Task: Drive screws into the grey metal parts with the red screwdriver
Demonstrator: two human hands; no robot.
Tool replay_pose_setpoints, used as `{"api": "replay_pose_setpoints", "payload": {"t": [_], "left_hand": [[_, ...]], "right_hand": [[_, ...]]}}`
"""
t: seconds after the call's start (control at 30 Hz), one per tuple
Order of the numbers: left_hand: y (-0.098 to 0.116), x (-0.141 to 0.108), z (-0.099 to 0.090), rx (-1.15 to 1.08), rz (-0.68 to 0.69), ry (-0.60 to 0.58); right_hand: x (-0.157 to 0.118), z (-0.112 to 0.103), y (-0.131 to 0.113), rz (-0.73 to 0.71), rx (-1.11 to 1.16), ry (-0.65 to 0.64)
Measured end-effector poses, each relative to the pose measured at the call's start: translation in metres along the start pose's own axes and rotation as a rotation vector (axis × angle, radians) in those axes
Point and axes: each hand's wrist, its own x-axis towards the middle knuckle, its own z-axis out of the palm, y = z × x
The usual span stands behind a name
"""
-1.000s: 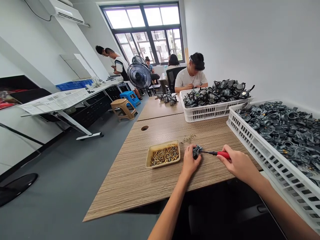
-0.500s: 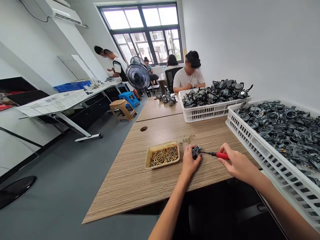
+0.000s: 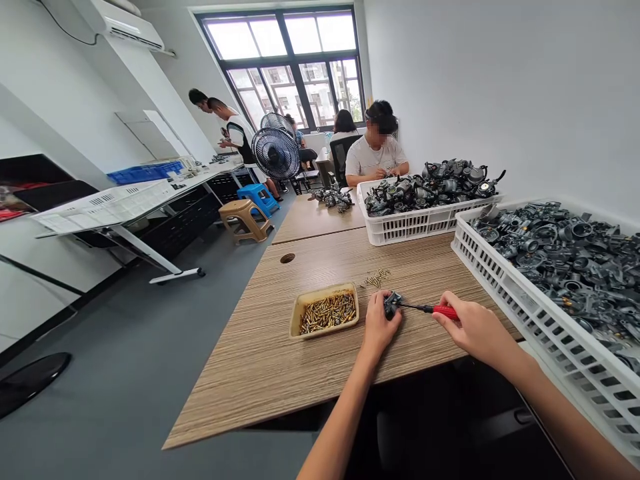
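Right of the tub [image 3: 295, 317], the left hand [image 3: 382, 321] clamps a grey part [image 3: 393, 303], the right hand [image 3: 470, 325] a screwdriver [image 3: 444, 311] — likely screw-turning, next wanting steady pressure.

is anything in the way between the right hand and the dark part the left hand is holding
Nothing visible is. Only the red-handled screwdriver, held in the right hand, spans the gap, its shaft reaching to the dark part in the left hand. The tray sits left of that line.
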Motion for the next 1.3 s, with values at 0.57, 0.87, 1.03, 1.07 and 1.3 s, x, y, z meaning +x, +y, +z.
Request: {"api": "replay_pose_setpoints", "payload": {"t": [0.57,0.87,1.03,1.07,1.3], "left_hand": [[-0.0001,0.0001,0.0003,0.011,0.006,0.003],[0.0001,-0.0001,-0.0005,0.010,-0.001,-0.004],[-0.0007,0.0000,-0.0002,0.003,0.003,-0.013],[-0.0007,0.0000,-0.0002,0.002,0.001,-0.015],[-0.0003,-0.0001,-0.0006,-0.007,-0.018,-0.016]], "right_hand": [[0.0006,0.0049,0.0033,0.001,0.074,0.013],[0.0002,0.0011,0.0020,0.016,0.057,-0.010],[-0.0027,-0.0018,0.0057,-0.049,0.142,-0.008],[-0.0026,-0.0017,0.0067,-0.057,0.154,-0.011],[0.0012,0.0029,0.0063,-0.004,0.076,0.001]]}}
